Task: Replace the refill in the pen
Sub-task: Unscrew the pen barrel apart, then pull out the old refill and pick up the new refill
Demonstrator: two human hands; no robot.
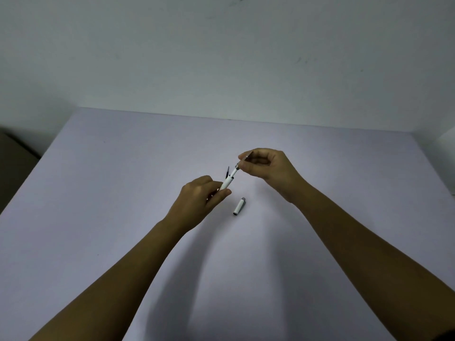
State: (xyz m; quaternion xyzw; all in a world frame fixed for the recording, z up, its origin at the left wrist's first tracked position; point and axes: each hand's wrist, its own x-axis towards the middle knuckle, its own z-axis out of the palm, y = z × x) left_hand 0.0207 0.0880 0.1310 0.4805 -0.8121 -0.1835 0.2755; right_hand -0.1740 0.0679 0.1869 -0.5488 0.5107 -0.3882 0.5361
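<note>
My left hand (200,200) is closed around a white pen barrel (226,183), tilted up to the right above the table. A thin refill (234,172) sticks out of the barrel's upper end, and my right hand (267,166) pinches its far tip between thumb and fingers. A dark thin piece (226,172), maybe the pen's clip, shows just left of the barrel. A short white pen section with a grey end (239,206) lies on the table below and between my hands.
The work surface is a pale lilac table (123,193) against a plain wall (221,57). A dark object (14,153) stands beside the table's left edge, and a white object (446,153) stands at the far right corner.
</note>
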